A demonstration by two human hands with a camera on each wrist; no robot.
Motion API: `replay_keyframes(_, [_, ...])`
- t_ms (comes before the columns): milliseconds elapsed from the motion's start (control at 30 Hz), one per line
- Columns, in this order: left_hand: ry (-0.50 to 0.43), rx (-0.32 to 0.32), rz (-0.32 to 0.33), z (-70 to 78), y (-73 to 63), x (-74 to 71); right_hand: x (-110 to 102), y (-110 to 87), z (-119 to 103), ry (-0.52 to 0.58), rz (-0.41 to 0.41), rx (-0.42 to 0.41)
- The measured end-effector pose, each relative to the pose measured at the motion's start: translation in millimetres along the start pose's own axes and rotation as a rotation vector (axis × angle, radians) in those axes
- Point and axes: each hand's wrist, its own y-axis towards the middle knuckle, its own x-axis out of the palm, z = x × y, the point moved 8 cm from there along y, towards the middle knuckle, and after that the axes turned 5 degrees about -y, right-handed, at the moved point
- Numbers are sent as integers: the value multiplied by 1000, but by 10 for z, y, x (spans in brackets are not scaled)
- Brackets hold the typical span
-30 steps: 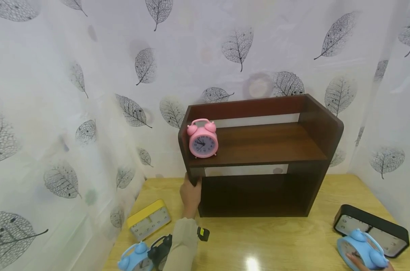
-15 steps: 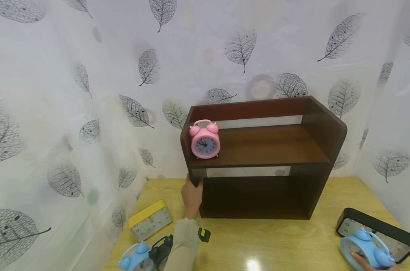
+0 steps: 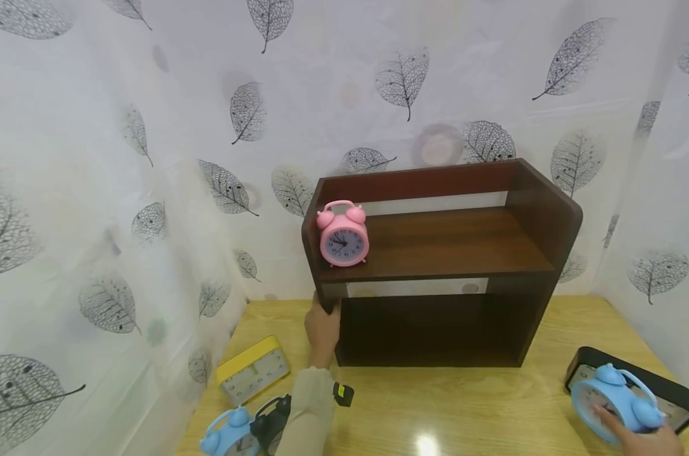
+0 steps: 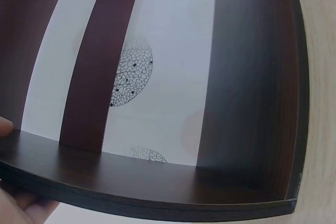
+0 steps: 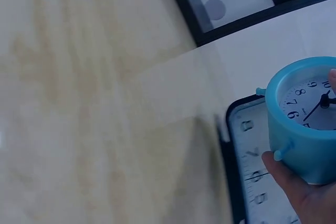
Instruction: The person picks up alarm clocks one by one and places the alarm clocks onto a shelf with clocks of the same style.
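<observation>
My left hand (image 3: 323,329) grips the left side panel of a dark brown two-tier shelf (image 3: 453,244); in the left wrist view its thumb (image 4: 5,127) shows inside the panel and fingers (image 4: 31,209) outside. At the left of the upper tier stands a pink twin-bell alarm clock (image 3: 344,244). Far to the right, my right hand (image 3: 646,437) holds a light blue twin-bell alarm clock (image 3: 618,402), seen in the right wrist view as a blue clock (image 5: 302,129) with a finger over its face. Partly behind it lies a black rectangular clock (image 3: 672,396).
Left of my forearm are a yellow rectangular clock (image 3: 253,370), another blue twin-bell clock (image 3: 230,434) and a black twin-bell clock (image 3: 271,423), partly hidden by the sleeve. The wooden table (image 3: 413,405) meets a leaf-patterned curtain (image 3: 173,126) behind and at the sides.
My right hand has raised the blue alarm clock slightly, and more of the hand now shows. The left hand keeps its grip on the shelf panel. The head view shifts slightly.
</observation>
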Motion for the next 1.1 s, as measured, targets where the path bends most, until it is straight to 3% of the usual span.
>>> replay_keyframes(100, [0,2,1,6,-3,-5,-111,-37,-157,75,41,-58])
replay_keyframes(267, [-4,-2,1,1,-13,-9,-252,-65,-380,115,34,-139])
replay_keyframes(567, [-4,-23,-18,-17,-9,15,-406,-55,-724,220,-59,-227])
replay_keyframes(867, [-15,-5,-8,-30,5,26,-650,-71,-1085,197,-66,-499])
replay_keyframes(1100, [-8,10,0,-35,14,28,-859,-157,-1325,316,-58,-779])
